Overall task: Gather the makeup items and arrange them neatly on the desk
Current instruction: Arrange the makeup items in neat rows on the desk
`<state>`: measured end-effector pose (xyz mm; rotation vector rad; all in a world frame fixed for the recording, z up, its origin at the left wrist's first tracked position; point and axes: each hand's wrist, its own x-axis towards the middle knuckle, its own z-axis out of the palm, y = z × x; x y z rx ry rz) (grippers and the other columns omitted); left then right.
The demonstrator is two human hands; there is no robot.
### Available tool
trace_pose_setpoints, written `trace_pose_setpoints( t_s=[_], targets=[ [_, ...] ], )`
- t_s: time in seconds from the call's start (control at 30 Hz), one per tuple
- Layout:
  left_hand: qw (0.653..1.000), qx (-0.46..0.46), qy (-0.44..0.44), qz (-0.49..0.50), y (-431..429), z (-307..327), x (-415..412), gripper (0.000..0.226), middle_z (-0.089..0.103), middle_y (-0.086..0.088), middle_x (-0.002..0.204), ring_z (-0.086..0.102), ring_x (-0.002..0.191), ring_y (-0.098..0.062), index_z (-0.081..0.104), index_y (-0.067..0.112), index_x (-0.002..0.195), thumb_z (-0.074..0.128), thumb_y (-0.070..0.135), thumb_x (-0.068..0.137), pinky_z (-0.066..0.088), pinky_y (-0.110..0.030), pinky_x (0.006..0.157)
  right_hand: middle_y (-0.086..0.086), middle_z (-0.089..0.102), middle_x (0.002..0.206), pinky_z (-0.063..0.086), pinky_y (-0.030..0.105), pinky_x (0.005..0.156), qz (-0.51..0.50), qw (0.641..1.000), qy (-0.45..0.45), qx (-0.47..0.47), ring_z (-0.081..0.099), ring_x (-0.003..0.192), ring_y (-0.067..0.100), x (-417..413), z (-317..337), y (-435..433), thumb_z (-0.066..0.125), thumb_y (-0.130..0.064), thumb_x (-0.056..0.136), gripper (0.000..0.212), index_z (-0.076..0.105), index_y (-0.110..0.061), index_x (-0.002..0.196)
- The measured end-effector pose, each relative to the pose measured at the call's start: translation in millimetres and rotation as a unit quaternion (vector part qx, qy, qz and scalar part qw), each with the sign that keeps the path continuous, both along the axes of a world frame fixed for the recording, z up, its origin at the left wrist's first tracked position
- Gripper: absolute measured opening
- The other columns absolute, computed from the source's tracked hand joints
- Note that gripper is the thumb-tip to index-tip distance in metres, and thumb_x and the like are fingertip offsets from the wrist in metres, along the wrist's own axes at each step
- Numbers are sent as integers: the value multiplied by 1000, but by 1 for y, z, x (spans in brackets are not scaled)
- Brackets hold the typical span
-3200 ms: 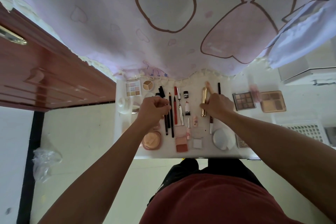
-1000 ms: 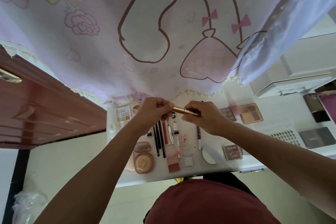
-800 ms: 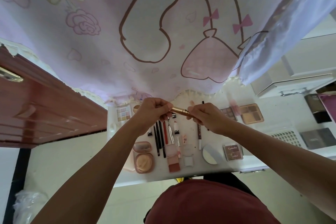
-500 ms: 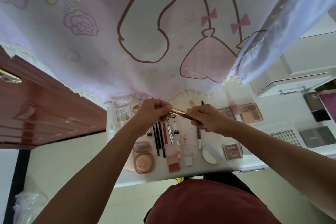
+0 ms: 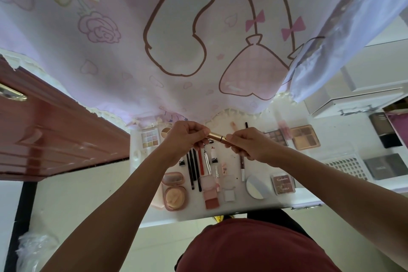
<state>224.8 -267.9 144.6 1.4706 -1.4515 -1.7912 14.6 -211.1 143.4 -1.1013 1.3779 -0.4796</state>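
Both hands hold a slim gold makeup tube (image 5: 216, 137) level above the white desk (image 5: 225, 210). My left hand (image 5: 187, 139) pinches its left end and my right hand (image 5: 249, 143) grips its right end. Below them lie several pencils and liners (image 5: 194, 168) in a row, an open peach powder compact (image 5: 174, 191), a blush pan (image 5: 211, 197), a white puff (image 5: 256, 186), a small pastel eyeshadow palette (image 5: 150, 139) and a brown-lidded palette (image 5: 283, 184).
A pink printed curtain (image 5: 176, 40) hangs over the desk's far edge. Two open eyeshadow palettes (image 5: 305, 137) lie on the white surface to the right, with dark boxes (image 5: 386, 165) beyond. A red-brown wooden door (image 5: 50, 137) stands at the left.
The gold tube, earlier lying on the desk under my right hand, is now lifted and held between both hands. My right hand has slid a little closer to the left along it.
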Motion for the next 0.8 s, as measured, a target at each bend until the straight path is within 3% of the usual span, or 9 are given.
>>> trace_pose_setpoints(
  t_s=[0.07, 0.17, 0.33, 0.47, 0.53, 0.7, 0.8],
  targets=[
    [1000, -1, -3, 0, 0, -1, 0, 15, 69, -11, 73, 60, 60, -13, 69, -3, 99, 64, 8, 90, 48, -22, 57, 0, 61, 72, 35, 16, 45, 8, 1000, 20, -9, 47, 56, 9, 0, -1, 0, 61, -27, 96, 16, 62, -11, 92],
    [1000, -2, -6, -3, 0, -2, 0, 15, 69, -10, 73, 60, 60, -14, 69, -4, 99, 64, 8, 90, 48, -22, 57, 1, 63, 73, 34, 17, 44, 3, 1000, 4, 0, 47, 54, 9, 1, -3, 0, 63, -27, 94, 14, 61, -14, 99],
    [1000, 0, -2, -3, -1, -1, 1, 17, 68, -10, 72, 60, 59, -14, 68, -6, 100, 63, 7, 90, 48, -21, 56, -1, 48, 62, 30, 17, 44, 1, 999, -25, 29, 35, 48, 8, 2, 1, -1, 45, -35, 103, 39, 69, -8, 91],
    [1000, 3, -4, -3, 1, -2, 2, 19, 68, -11, 72, 59, 60, -15, 68, -7, 100, 64, 8, 90, 47, -21, 55, 2, 60, 73, 34, 19, 45, 20, 1000, 20, 8, 46, 53, 9, 3, -1, -1, 64, -29, 94, 16, 60, -13, 93],
    [1000, 3, -5, -4, 1, -2, 2, 19, 68, -11, 72, 59, 60, -16, 68, -8, 100, 64, 8, 90, 47, -21, 55, 5, 61, 75, 34, 19, 45, 12, 1000, 4, 6, 44, 54, 10, 4, -1, -1, 67, -26, 91, 17, 59, -13, 99],
    [1000, 1, -11, -10, 1, -1, 1, 18, 69, -11, 73, 60, 60, -15, 68, -5, 100, 64, 9, 90, 49, -22, 57, 3, 51, 68, 31, 14, 43, 6, 1000, -15, 20, 36, 46, 5, 4, 0, 0, 45, -33, 103, 40, 68, -1, 98],
    [1000, 3, -13, -10, 2, -1, -1, 17, 69, -10, 72, 60, 61, -15, 69, -4, 100, 65, 9, 90, 48, -22, 57, 0, 56, 68, 33, 16, 44, 20, 1000, 9, 11, 41, 48, 6, 2, 0, 2, 49, -32, 102, 32, 66, -7, 89]
  ],
)
